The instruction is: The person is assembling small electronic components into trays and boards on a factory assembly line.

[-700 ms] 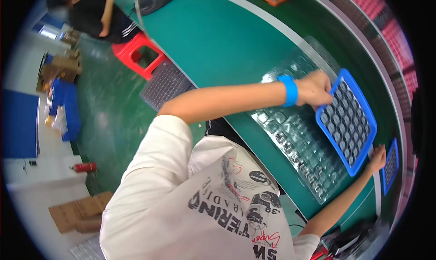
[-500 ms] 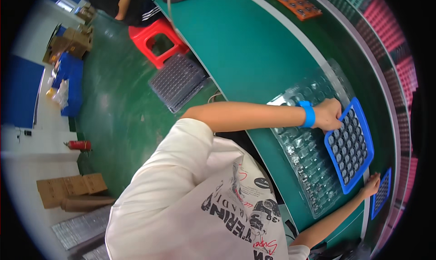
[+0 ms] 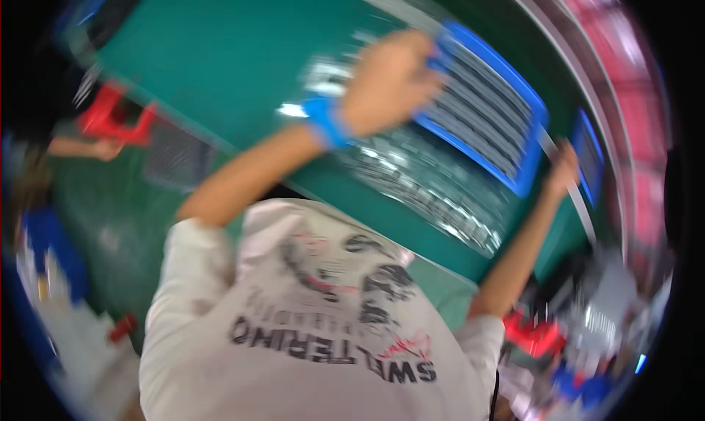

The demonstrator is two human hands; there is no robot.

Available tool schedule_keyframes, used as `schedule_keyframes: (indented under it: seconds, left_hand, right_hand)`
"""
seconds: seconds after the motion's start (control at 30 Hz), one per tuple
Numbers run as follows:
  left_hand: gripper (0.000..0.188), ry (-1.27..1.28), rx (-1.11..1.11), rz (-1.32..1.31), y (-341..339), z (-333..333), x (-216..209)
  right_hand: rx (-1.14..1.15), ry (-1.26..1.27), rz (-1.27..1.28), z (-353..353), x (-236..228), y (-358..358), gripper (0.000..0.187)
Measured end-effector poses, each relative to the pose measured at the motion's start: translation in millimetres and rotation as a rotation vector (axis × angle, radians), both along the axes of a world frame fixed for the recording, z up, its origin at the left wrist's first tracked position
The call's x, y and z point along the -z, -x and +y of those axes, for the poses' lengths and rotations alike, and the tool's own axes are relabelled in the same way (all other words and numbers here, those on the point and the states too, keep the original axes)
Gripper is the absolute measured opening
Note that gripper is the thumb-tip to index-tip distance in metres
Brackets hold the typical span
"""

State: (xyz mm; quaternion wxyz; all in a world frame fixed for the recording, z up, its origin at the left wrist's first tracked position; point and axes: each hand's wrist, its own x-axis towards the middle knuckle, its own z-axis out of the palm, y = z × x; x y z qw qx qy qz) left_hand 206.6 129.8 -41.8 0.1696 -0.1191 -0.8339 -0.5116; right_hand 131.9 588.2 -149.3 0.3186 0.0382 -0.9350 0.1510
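Left hand (image 3: 393,83) grips a blue tray (image 3: 542,118), seemingly already filled but not yet released; right hand (image 3: 564,167) meets a second tray (image 3: 590,156), hold unclear

A green table (image 3: 220,46) is stretching above a green floor (image 3: 117,222), a red stool (image 3: 98,117) is standing near its edge, a pale wall (image 3: 84,347) is showing lower left, and a blurred pink band (image 3: 635,120) is curving along the right.

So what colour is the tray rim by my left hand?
Blue; the tray rim shows best in the head view.
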Motion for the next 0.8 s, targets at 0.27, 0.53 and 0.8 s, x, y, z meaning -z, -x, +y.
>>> schedule_keyframes:
  seconds: [0.27, 0.53, 0.8]
  left_hand:
    - [0.015, 0.465, 0.6, -0.095, -92.8, -25.2, -30.4]
    - [0.026, 0.625, 0.548, -0.081, -77.0, -61.9, -53.4]
    - [0.034, 0.56, 0.504, -0.161, -90.0, -74.9, -41.9]
  right_hand:
    - [-0.148, 0.438, -0.457, -130.8, -145.0, -211.7, 0.011]
    - [-0.152, 0.106, -0.863, -165.4, -155.0, -240.1, 0.027]
    - [-0.193, -0.013, -0.782, -166.7, -161.2, -232.8, 0.015]
